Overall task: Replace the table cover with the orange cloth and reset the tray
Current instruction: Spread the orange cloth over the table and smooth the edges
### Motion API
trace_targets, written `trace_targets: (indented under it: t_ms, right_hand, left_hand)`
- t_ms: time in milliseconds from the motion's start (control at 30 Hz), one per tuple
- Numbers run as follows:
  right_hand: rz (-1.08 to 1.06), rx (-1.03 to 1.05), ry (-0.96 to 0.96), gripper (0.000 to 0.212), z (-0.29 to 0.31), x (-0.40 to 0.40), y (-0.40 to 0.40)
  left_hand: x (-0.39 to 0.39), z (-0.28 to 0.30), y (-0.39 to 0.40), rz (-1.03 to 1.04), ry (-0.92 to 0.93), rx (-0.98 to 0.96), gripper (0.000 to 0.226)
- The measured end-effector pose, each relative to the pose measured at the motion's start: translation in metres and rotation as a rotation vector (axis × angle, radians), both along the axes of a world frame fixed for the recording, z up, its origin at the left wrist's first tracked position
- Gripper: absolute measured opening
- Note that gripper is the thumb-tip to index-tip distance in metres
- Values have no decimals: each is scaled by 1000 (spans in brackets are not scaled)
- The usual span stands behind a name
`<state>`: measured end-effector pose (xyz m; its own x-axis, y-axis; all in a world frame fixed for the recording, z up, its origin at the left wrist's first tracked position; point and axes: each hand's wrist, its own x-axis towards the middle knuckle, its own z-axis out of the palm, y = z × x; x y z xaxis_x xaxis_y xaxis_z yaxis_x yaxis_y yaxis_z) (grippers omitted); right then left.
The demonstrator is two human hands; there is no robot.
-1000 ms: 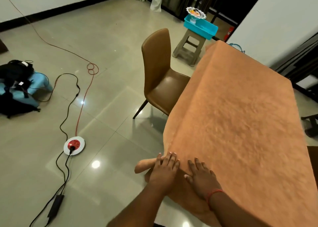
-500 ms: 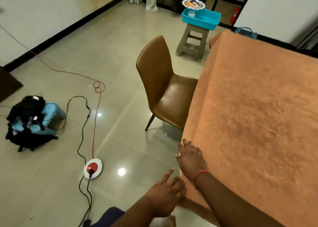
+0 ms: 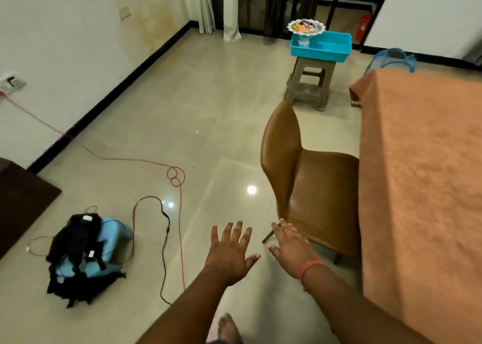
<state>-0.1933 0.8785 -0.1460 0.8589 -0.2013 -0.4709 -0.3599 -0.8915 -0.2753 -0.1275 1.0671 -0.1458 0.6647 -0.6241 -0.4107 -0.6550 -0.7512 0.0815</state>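
Now both hands, left hand (image 3: pixel 229 252) and right hand (image 3: pixel 292 247), hover with fingers spread, left of the orange cloth (image 3: pixel 422 187).

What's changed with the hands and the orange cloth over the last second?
Both hands let go: the left hand and right hand lifted off the orange cloth and now hang open over the floor beside the brown chair. The cloth stays spread on the table, and the tray remains on the stool.

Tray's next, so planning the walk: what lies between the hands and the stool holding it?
In the head view, the brown chair and bare floor lie between the hands and the stool.
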Motion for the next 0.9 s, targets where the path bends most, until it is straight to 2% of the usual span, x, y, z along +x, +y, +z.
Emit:
trace_targets:
  t_ms: [200,400,633,900]
  right_hand:
    - [61,46,-54,70,19,125,30]
    - [152,12,-68,75,3,245,33]
    - [257,7,-79,83,19,398,18]
    - [235,-21,-134,87,16,580,-10]
  left_hand:
    - [120,12,29,115,-27,-13,91]
    - [228,0,35,227,-81,2,84]
    - [359,33,48,411,-143,29,86]
    - [532,30,31,409,-140,46,82]
